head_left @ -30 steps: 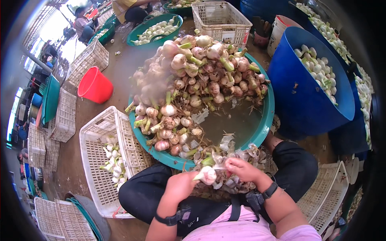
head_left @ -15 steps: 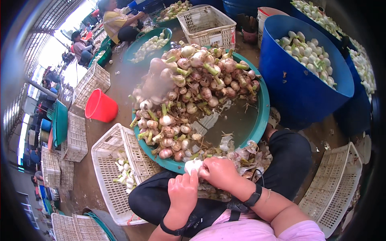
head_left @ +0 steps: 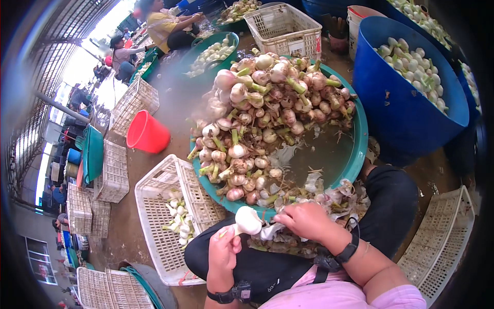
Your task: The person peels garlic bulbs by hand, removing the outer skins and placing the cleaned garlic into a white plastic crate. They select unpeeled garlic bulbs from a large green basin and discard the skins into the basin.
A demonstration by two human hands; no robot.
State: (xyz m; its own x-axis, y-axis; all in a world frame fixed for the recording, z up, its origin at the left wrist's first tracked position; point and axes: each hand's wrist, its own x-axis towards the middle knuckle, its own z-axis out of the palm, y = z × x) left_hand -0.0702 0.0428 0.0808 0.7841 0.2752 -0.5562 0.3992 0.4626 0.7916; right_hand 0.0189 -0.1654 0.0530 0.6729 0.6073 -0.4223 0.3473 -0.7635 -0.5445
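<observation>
My left hand (head_left: pixel 224 251) is closed round the stem of a garlic bulb (head_left: pixel 248 220), which is white, smooth and tilted up to the right. Just right of the bulb, my right hand (head_left: pixel 307 221) is pinched shut, with pale papery garlic skin (head_left: pixel 269 231) at its fingertips. Both hands are over my lap, at the near rim of a wide green tub (head_left: pixel 362 149). Inside the tub is a heap of unpeeled garlic (head_left: pixel 278 98), purplish with cut green stems, beside some murky water. Loose skins (head_left: pixel 337 202) lie along the near rim.
Left of the tub stands a white crate (head_left: pixel 154 226) with several peeled bulbs (head_left: pixel 180 219). A red bucket (head_left: pixel 148 132) is beyond it. A big blue tub (head_left: pixel 406 103) of peeled garlic stands at right, above another crate (head_left: pixel 437 242). Co-workers (head_left: pixel 164 26) sit at far left.
My hands have come apart: the left has turned the bulb upright by its stem, and the right has drawn away to the right. The whole view has shifted slightly.
</observation>
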